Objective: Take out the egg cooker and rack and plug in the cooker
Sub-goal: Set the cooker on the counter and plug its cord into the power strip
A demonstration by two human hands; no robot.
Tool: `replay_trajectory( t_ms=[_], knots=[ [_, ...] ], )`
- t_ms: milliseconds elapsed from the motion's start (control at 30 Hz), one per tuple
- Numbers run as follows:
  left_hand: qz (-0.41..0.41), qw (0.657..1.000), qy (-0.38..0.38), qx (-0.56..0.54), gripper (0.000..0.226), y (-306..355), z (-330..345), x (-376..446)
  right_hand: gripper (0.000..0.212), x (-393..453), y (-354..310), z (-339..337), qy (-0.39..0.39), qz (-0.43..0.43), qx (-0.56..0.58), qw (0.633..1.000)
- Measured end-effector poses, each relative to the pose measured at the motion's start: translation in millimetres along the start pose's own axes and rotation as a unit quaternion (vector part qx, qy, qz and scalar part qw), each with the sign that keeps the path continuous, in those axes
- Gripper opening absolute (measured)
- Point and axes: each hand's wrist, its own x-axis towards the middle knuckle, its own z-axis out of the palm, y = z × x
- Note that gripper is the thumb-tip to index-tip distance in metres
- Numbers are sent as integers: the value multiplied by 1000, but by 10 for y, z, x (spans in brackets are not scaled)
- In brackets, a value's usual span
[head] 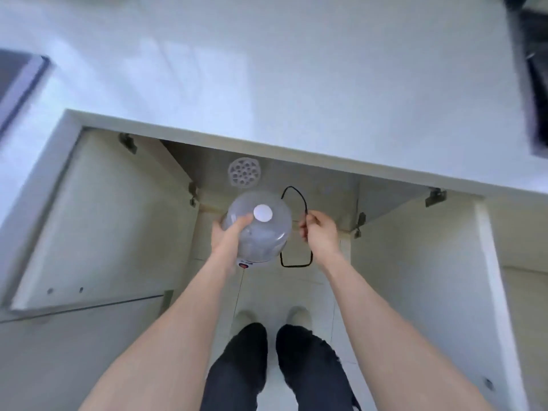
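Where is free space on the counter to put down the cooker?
The white countertop above the open cabinet is bare across its middle, between the grey sink edge at left and the dark object at right. Inside the cabinet only the rack remains.

— Where do we look from?
— We have one wide-angle view, worn on the head, facing steeply down over the white countertop (296, 69) edge into the open cabinet (296, 185) below it.
— How near are we?
— Close: both forearms run up from the bottom edge to mid-frame, and our own legs (275, 366) stand at the bottom centre.
— Any distortion?
— Straight edges bow toward the corners, and the far corners are blurred. No second view shares the scene.
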Motion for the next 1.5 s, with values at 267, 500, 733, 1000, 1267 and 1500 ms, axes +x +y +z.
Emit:
replay_trajectory(
  t_ms=[267,500,733,1000,1267,1500],
  knots=[
    [28,994,-77,78,88,493,-376,-1493,30,-1432,-675,-437,52,60,127,989],
    [115,971,-176,118,86,947,-237,-2500,17,-2449,-1291,-1214,130,-2,191,973],
    [166,930,-302,132,86,1181,785,-3589,25,-3242,-1886,-2534,228,-143,162,949],
    [180,855,-441,206,65,751,2421,-4823,22,-3730,-1907,-4428,355,-174,183,900],
    [176,800,-516,249,43,26,4205,-5966,22,-3993,-1468,-6517,457,-169,190,852],
    [130,777,-543,291,46,-481,5442,-6681,19,-4198,-1202,-7870,517,-161,223,811]
  ],
)
